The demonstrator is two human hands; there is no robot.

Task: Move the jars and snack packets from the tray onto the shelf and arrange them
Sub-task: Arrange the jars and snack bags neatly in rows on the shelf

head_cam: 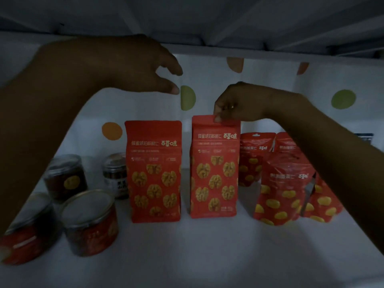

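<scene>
Right hand (226,104) pinches second tall red walnut packet's (214,167) top seal; left hand (145,65) hovers empty, fingers loose — best square it beside its twin red walnut packet (153,171) on the white shelf (207,246).

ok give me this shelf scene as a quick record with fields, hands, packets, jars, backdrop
left hand: left hand raised above the packets, fingers apart, holding nothing
right hand: right hand pinching the top edge of the right tall red walnut-print packet
upright packets: left tall red walnut-print packet stands beside it, a gap between them
pouches: smaller red pouches with yellow print clustered to the right, some leaning
jars: round clear jars with dark contents grouped at the left
surface: white shelf
backdrop: white sheet with green and orange dots
</scene>
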